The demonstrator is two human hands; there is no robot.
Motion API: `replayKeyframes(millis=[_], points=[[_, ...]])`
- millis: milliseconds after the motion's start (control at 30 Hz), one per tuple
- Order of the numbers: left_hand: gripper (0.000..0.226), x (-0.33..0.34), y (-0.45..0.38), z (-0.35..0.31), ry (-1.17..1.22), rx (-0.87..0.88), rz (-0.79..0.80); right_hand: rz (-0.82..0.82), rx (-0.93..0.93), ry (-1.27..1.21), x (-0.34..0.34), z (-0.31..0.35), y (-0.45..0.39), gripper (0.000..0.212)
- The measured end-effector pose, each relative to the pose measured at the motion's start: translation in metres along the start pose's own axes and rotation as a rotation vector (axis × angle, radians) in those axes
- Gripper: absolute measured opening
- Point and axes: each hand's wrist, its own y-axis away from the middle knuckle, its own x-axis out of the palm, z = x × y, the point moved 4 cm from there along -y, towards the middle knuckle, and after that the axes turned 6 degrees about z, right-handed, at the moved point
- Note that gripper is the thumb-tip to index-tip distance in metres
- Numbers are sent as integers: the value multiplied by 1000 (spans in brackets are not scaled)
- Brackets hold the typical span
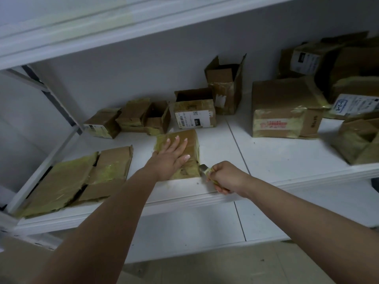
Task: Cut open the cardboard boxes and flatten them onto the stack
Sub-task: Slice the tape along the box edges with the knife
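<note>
Your left hand lies flat on top of the small taped box near the front edge of the white shelf. Fingers straight and spread, palm pressing down; nothing is gripped.

Your right hand is curled tightly round the yellow handle of a cutter. Grip is closed on it. The metal tip sits at the near right corner of the small taped box, touching or just beside the taped seam; you cannot tell which from this view.

Stack of flattened cardboard: on the shelf to the left of the box, well apart from your left hand. Top sheets carry yellowish tape, and one corner reaches the shelf's front edge.

Behind the small taped box, along the wall:
- a row of three small boxes at left, touching one another, one with flaps open
- an open box with a white barcode label, just behind the box under your hand
- a taller open box beside it, flaps up

To the right: a large closed box with red print, and further right a pile of boxes, some with white labels. An upper shelf runs overhead.
</note>
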Motion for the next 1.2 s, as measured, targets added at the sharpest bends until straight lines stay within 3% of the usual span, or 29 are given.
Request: replayKeyframes(millis=[367, 500, 700, 1200], points=[[71, -4, 13, -6, 124, -58, 50, -8, -93, 193, -7, 1, -10, 20], [66, -4, 11, -20, 46, -180, -21, 9, -208, 433, -11, -6, -14, 21], [66, -14, 2, -48, -173, -323, -43, -155, -373, 857, -45, -11, -13, 20], [62, -33, -11, -46, -108, -350, -15, -268, -599, 949, -47, -7, -24, 24]])
